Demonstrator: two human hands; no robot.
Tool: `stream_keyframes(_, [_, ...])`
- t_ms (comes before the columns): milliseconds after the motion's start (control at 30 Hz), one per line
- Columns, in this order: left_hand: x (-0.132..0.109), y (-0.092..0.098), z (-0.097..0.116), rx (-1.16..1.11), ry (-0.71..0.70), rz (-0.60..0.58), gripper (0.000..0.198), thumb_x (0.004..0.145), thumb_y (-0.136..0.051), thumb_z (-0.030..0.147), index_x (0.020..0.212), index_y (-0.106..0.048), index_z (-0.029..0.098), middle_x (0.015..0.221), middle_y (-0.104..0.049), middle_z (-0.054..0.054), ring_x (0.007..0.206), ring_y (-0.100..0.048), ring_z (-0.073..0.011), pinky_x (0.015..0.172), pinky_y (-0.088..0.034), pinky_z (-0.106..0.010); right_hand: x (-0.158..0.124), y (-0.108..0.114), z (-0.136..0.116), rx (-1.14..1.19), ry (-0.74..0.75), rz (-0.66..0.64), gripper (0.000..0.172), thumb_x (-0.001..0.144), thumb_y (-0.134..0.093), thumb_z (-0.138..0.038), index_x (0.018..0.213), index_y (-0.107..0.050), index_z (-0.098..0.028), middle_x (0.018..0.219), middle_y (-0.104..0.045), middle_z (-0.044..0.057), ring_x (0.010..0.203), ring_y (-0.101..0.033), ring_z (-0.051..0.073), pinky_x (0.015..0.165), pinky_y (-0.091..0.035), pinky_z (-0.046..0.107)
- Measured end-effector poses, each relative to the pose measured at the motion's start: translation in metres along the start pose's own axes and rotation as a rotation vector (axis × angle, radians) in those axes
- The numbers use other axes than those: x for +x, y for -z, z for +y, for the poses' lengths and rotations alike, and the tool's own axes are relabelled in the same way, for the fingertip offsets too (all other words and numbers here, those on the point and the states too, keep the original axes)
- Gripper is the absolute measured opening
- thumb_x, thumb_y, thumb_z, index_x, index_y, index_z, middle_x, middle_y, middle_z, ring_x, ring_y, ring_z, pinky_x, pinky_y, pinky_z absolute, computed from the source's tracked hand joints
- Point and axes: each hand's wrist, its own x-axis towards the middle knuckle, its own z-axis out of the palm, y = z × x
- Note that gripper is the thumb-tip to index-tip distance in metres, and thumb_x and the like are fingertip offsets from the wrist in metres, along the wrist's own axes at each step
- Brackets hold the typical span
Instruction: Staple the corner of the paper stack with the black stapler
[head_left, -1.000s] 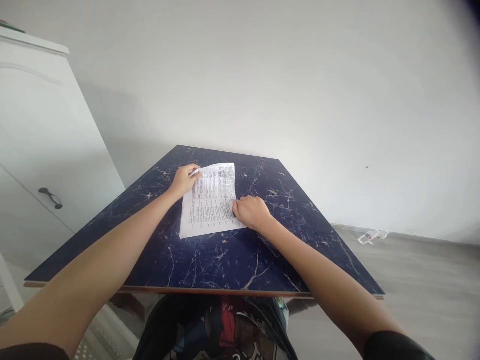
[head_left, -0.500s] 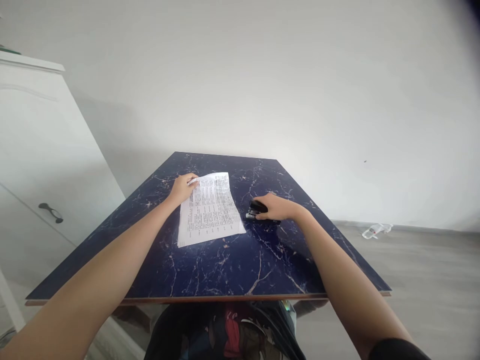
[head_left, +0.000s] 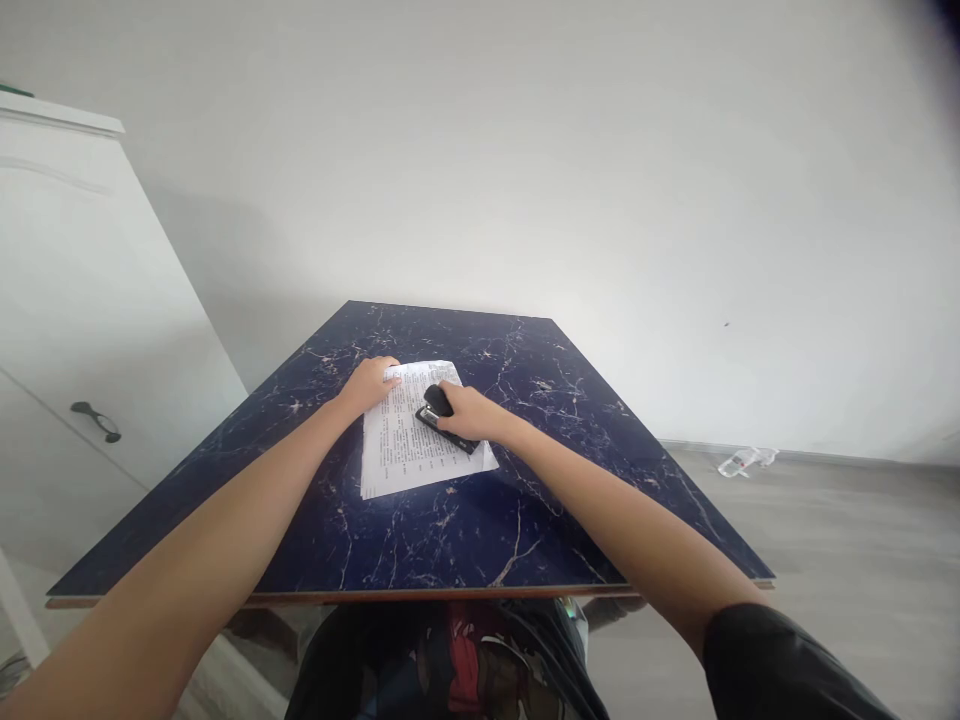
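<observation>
Printed paper lies on the dark blue marbled table; whether it is one sheet or more I cannot tell. My left hand grips its upper left edge, thumb on top and fingers at the far side. A black stapler is in my right hand, which is closed around its back part. The stapler's front points up and left, over the middle right of the paper. Whether it touches the paper is unclear.
The blue table has a brown front edge close to my body. A white cabinet with a dark handle stands at the left. On the floor at the right lies a clear plastic item. A pale wall rises behind the table.
My right hand has carried the stapler left, from the table beside the paper to over it. The paper's raised top right part has come down lower. My left hand keeps its grip.
</observation>
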Motion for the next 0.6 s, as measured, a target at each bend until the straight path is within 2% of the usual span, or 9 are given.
stream_keyframes(100, [0.001,-0.005,-0.004,0.017,-0.006,0.064,0.054,0.088,-0.056,0.040,0.134,-0.060,0.012,0.142,-0.058,-0.019,0.131,-0.053,-0.0366,0.114,-0.039,-0.049,-0.006,-0.008,-0.009,-0.024,-0.019,-0.014,0.031,0.086,-0.059,-0.023,0.114,-0.048,-0.014,0.095,-0.068,0.013,0.070,-0.058,0.019,0.052,-0.038,0.025])
stream_keyframes(167, [0.001,-0.007,-0.004,0.015,0.010,0.099,0.054,0.090,-0.055,0.042,0.134,-0.059,0.011,0.144,-0.055,-0.021,0.134,-0.051,-0.0366,0.115,-0.037,-0.049,-0.027,-0.010,-0.009,-0.018,-0.067,-0.010,0.030,0.087,-0.058,-0.023,0.114,-0.048,-0.016,0.094,-0.068,0.012,0.067,-0.058,0.017,0.051,-0.036,0.025])
stream_keyframes(233, [0.001,-0.009,-0.003,0.005,0.019,0.108,0.050,0.091,-0.055,0.042,0.131,-0.059,0.012,0.142,-0.056,-0.020,0.135,-0.050,-0.0356,0.116,-0.036,-0.049,-0.059,-0.007,-0.004,0.006,-0.135,-0.008,0.027,0.088,-0.058,-0.023,0.113,-0.048,-0.018,0.092,-0.068,0.010,0.065,-0.058,0.017,0.051,-0.036,0.024])
stream_keyframes(300, [0.002,-0.010,-0.001,-0.007,0.020,0.096,0.047,0.092,-0.054,0.043,0.128,-0.060,0.014,0.140,-0.057,-0.019,0.133,-0.052,-0.0344,0.115,-0.037,-0.049,-0.097,-0.002,0.008,0.034,-0.220,0.014,0.025,0.090,-0.057,-0.023,0.114,-0.049,-0.018,0.090,-0.068,0.010,0.065,-0.060,0.017,0.051,-0.038,0.024])
stream_keyframes(400, [0.001,-0.011,0.000,-0.010,0.030,0.073,0.043,0.093,-0.052,0.046,0.123,-0.062,0.016,0.136,-0.058,-0.017,0.129,-0.054,-0.0333,0.112,-0.040,-0.048,-0.147,0.008,0.034,0.070,-0.388,0.045,0.038,0.092,-0.057,-0.026,0.128,-0.045,-0.019,0.095,-0.068,0.011,0.063,-0.062,0.017,0.049,-0.040,0.025])
stream_keyframes(433, [0.001,-0.011,0.001,-0.005,0.038,0.069,0.042,0.093,-0.052,0.047,0.122,-0.063,0.018,0.135,-0.058,-0.016,0.128,-0.054,-0.0332,0.112,-0.040,-0.048,-0.159,0.010,0.043,0.073,-0.432,0.067,0.038,0.092,-0.058,-0.027,0.127,-0.045,-0.019,0.095,-0.068,0.011,0.064,-0.063,0.018,0.050,-0.041,0.025])
stream_keyframes(500, [0.001,-0.011,0.001,0.006,0.051,0.056,0.041,0.093,-0.052,0.048,0.119,-0.064,0.019,0.133,-0.058,-0.015,0.126,-0.055,-0.0334,0.111,-0.041,-0.049,-0.176,0.015,0.059,0.080,-0.494,0.101,0.032,0.092,-0.058,-0.028,0.121,-0.048,-0.019,0.092,-0.068,0.011,0.064,-0.063,0.019,0.051,-0.043,0.027])
stream_keyframes(600, [0.000,-0.010,0.001,0.013,0.062,0.037,0.040,0.093,-0.051,0.049,0.116,-0.064,0.019,0.129,-0.059,-0.015,0.124,-0.055,-0.0332,0.110,-0.041,-0.048,-0.185,0.024,0.073,0.072,-0.532,0.148,0.023,0.089,-0.062,-0.027,0.109,-0.053,-0.018,0.093,-0.068,0.011,0.069,-0.065,0.020,0.054,-0.046,0.028])
